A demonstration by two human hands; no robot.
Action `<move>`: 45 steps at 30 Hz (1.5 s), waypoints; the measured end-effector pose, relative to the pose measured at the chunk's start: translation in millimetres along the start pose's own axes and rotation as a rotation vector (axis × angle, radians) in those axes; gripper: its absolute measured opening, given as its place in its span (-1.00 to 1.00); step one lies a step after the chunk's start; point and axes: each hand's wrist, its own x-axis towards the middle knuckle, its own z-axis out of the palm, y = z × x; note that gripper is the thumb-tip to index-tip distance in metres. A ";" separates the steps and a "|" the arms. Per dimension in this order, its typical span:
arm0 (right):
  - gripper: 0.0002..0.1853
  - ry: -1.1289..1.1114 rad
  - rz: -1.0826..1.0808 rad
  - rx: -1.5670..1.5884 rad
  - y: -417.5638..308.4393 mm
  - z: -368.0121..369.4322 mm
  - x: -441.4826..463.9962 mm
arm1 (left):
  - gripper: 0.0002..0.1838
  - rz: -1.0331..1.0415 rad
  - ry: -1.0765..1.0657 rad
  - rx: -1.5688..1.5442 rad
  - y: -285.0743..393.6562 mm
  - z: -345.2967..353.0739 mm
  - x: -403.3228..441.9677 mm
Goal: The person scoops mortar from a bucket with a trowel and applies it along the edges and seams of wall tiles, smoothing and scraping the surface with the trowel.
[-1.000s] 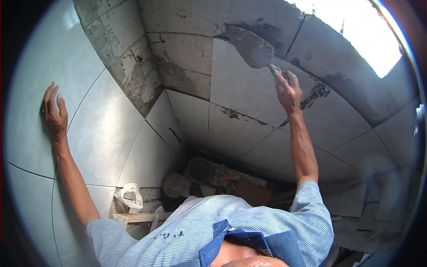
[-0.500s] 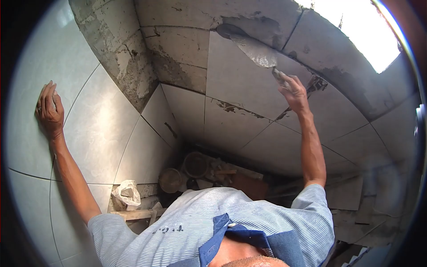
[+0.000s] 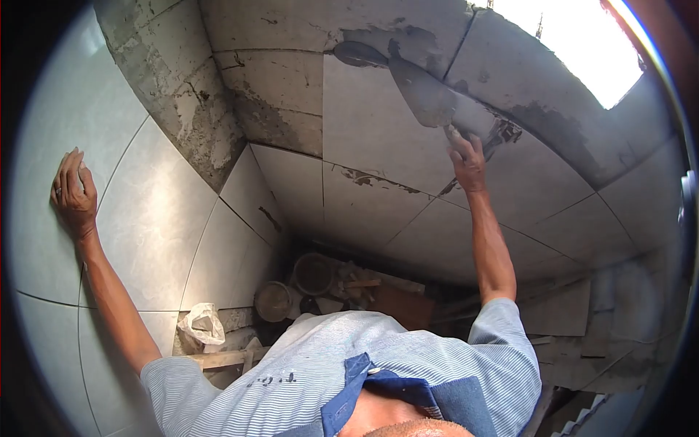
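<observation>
My right hand (image 3: 468, 162) is closed round the handle of a trowel (image 3: 422, 91), whose grey blade lies over the upper edge of a wall tile (image 3: 378, 120). Wet mortar (image 3: 362, 54) sits on the wall just left of the blade tip. Dark mortar smears (image 3: 504, 132) mark the tile edge to the right of the hand. On the left, my left hand (image 3: 73, 193) rests against a large light tile (image 3: 80, 116), its fingers stretched out and holding nothing.
Bare block wall (image 3: 171, 87) shows in the corner above the tiles. A bright opening (image 3: 575, 44) is at upper right. Below are a bucket (image 3: 314, 273), a second round container (image 3: 274, 301), a white bag (image 3: 202, 325) and a wooden strip (image 3: 222, 358).
The trowel blade has turned steeper and shows a darker face. My right hand has shifted slightly left and down in view; the whole scene has also shifted left a little.
</observation>
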 end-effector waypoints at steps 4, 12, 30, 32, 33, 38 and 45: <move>-0.47 -0.118 0.160 0.261 -2.3 -37.8 -15.7 | -0.81 -0.016 -0.025 0.043 11.8 -7.1 3.8; -0.51 -0.147 0.036 0.144 -57.6 -59.0 -2.9 | -0.82 -0.009 -0.033 0.089 13.6 -5.1 1.6; -0.49 -0.637 0.398 0.050 -132.5 -99.1 125.9 | -0.83 -0.008 0.024 0.055 10.7 -0.3 3.8; -0.49 -0.602 0.318 0.034 -113.2 -110.4 121.6 | -0.84 -0.007 0.036 0.037 9.2 1.7 1.6; -0.48 -0.502 0.208 0.084 -105.6 -105.6 111.5 | -0.84 -0.018 0.041 0.043 10.9 2.2 2.0; -0.48 -0.303 0.034 0.062 -98.5 -29.7 58.5 | -0.85 -0.037 0.030 0.075 15.6 -0.9 3.7; -0.48 -0.359 0.057 -0.023 -107.7 12.7 62.8 | -0.84 -0.040 0.034 0.079 16.3 -2.1 3.2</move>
